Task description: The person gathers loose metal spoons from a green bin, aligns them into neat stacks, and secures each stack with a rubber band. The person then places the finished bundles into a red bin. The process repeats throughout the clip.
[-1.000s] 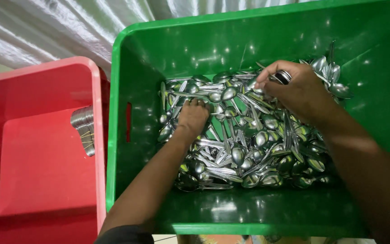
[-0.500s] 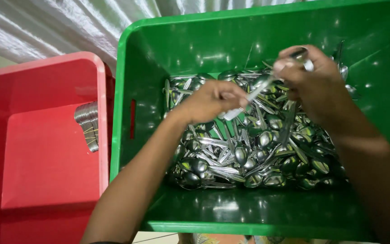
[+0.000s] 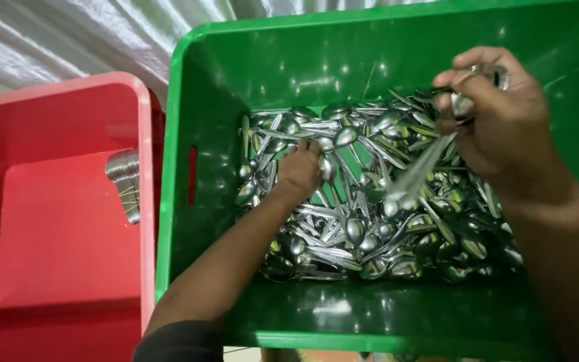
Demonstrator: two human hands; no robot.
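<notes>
Reaching down into the green crate point(image 3: 222, 80), the left hand point(image 3: 299, 171) rests on the heap of steel spoons point(image 3: 370, 201), fingers curled into the pile; what they grip cannot be told. At the heap's 2 o'clock edge, the right hand point(image 3: 504, 121) is raised, fingers pinched closed on a bunch of spoons point(image 3: 430, 161) hanging blurred. At 9 o'clock stands the red crate point(image 3: 68, 221), holding a bound spoon bundle point(image 3: 125, 181).

Spoons point(image 3: 430, 164) are gripped in the right hand point(image 3: 504, 124); the left hand point(image 3: 297, 171) is pressed into the spoon pile point(image 3: 363, 221) in the green crate point(image 3: 249, 60)
</notes>
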